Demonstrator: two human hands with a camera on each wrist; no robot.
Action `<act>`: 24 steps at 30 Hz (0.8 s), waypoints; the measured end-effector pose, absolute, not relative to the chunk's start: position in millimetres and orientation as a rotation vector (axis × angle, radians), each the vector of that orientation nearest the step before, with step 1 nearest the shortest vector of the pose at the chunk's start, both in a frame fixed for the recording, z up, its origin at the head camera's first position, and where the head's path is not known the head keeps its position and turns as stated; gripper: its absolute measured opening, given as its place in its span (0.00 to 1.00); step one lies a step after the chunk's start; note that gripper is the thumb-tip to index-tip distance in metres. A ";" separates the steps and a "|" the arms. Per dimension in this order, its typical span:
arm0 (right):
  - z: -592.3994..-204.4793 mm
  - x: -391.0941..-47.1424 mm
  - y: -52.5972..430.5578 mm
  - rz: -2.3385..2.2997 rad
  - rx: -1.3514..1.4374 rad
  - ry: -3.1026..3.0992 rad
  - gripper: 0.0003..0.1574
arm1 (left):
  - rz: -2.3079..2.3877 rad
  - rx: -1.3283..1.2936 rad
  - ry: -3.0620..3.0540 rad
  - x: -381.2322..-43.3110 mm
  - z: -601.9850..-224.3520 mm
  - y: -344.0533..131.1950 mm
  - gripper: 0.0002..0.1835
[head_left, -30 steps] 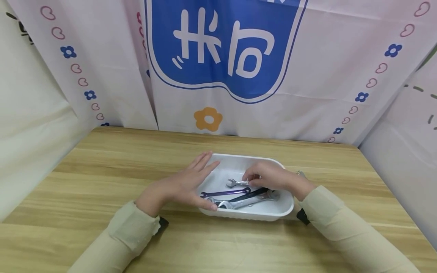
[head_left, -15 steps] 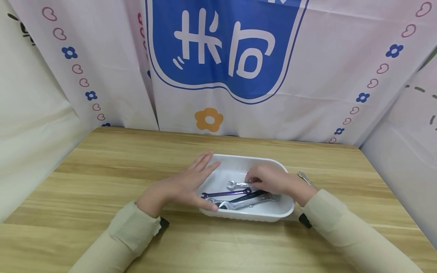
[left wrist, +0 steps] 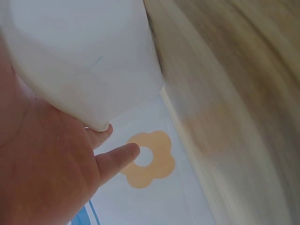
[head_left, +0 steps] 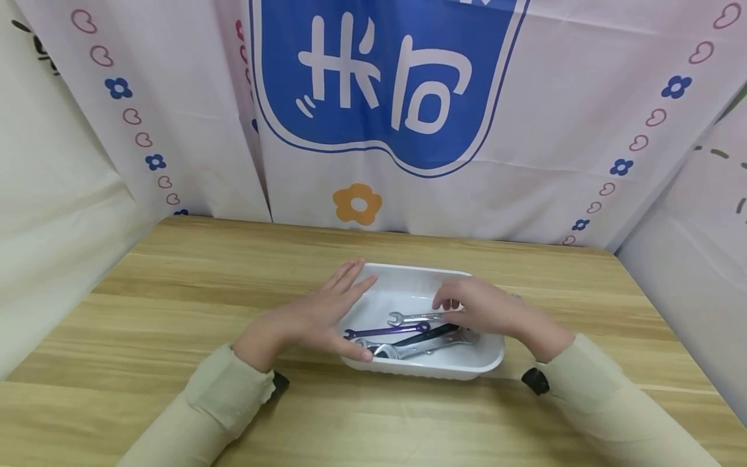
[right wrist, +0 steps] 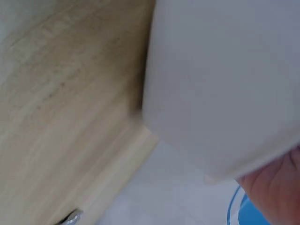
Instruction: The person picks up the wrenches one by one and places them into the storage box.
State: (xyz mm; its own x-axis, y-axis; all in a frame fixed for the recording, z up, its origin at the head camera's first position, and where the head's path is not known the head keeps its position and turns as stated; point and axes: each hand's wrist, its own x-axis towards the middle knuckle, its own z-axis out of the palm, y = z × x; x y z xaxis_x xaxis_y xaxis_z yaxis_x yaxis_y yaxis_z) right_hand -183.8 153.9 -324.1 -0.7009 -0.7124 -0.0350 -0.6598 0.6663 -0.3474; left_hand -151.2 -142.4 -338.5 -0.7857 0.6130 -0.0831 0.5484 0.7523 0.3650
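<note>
A white plastic tray (head_left: 443,371) holds several wrenches. My left hand (head_left: 315,321) spreads against its left end, thumb over the front rim and fingers up by the back corner. In the left wrist view those fingers lie beside the tray's outer wall (left wrist: 84,61). My right hand (head_left: 484,305) reaches over the right end, with loosely bent fingers and the thumb just over a small silver wrench (head_left: 411,318), covering its right end. In front of that lie a purple wrench (head_left: 385,331), a black-handled tool (head_left: 428,336) and a larger silver wrench (head_left: 417,347).
The tray stands on a wood-grain table (head_left: 233,272). Another metal tool (right wrist: 72,217) lies on the table to the right of the tray, mostly hidden by my right hand in the head view. A printed cloth (head_left: 192,97) hangs behind the table.
My right hand has slid right along the small silver wrench, baring more of its shaft, while the wrench's head has stayed nearly in place. My left hand has kept its place on the tray.
</note>
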 end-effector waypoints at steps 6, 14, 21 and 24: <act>-315.5 -174.3 176.8 -0.561 -1.116 2.763 0.11 | 0.484 0.930 2.752 -151.9 -337.6 -142.0 0.66; -309.6 -161.2 201.3 -0.645 -1.102 2.862 0.11 | 0.490 0.931 2.755 -151.2 -337.8 -142.4 0.66; -309.7 -154.1 219.1 -0.714 -1.171 2.959 0.11 | 0.494 0.932 2.753 -151.3 -338.4 -142.3 0.66; -309.0 -152.4 226.8 -0.753 -1.168 3.007 0.11 | 0.500 0.924 2.748 -151.7 -338.5 -142.1 0.66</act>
State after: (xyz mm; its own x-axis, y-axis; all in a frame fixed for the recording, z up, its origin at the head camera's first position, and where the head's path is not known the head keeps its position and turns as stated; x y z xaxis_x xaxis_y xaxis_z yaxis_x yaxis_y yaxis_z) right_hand -152.4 226.8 -309.0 -0.7385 -0.5969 0.3136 -0.6742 0.6506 -0.3495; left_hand -151.7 -142.1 -338.5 -0.7848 0.6146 -0.0795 0.5472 0.7474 0.3769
